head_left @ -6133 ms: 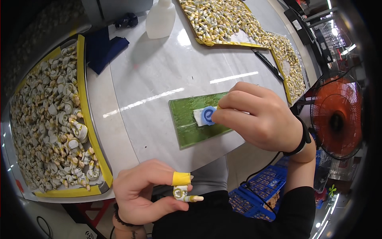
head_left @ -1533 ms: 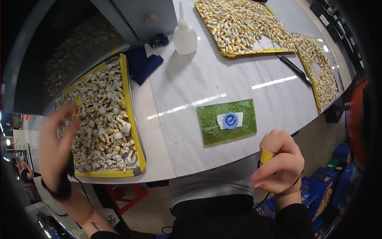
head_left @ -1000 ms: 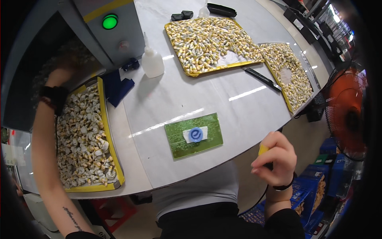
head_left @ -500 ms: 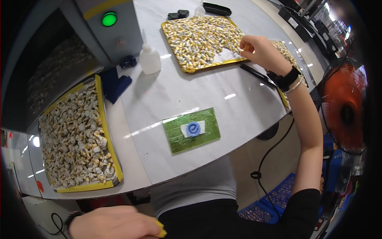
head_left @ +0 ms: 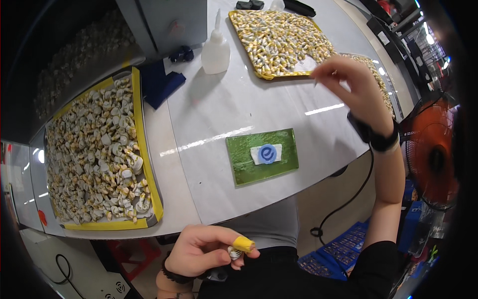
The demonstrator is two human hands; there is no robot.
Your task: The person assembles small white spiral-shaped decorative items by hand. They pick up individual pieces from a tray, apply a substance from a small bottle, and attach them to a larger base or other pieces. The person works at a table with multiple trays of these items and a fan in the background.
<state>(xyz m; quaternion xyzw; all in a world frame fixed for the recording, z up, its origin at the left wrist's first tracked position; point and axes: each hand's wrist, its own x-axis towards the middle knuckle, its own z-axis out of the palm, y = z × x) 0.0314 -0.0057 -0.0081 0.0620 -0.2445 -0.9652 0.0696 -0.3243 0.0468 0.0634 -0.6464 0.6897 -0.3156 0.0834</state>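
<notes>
Near the lower edge, my left hand (head_left: 204, 251) pinches a small white-and-yellow piece (head_left: 235, 253) between thumb and fingers; a yellow cover (head_left: 244, 243) is on one of its fingertips. My right hand (head_left: 348, 84) is by the near right corner of the far tray (head_left: 289, 75), its fingers pinched together. A tiny grey tip shows below them, too blurred to name. Small white-and-yellow pieces (head_left: 279, 40) fill most of that tray. Between the hands, a green slab (head_left: 239, 172) lies on the table, bearing a white pad (head_left: 256, 155) and a blue disc (head_left: 268, 154).
At left, a yellow-rimmed tray (head_left: 149, 179) holds many white-and-yellow pieces beside a grey machine (head_left: 164, 22). A squeeze bottle (head_left: 216, 54) stands by a dark blue cloth (head_left: 167, 89). More pieces (head_left: 366, 62) lie beyond my right hand. An orange fan (head_left: 433, 149) stands at right.
My left hand has come up and rightward from the lower edge, and the piece in it now shows. My right hand has drawn back slightly from the far tray. The view has shifted.
</notes>
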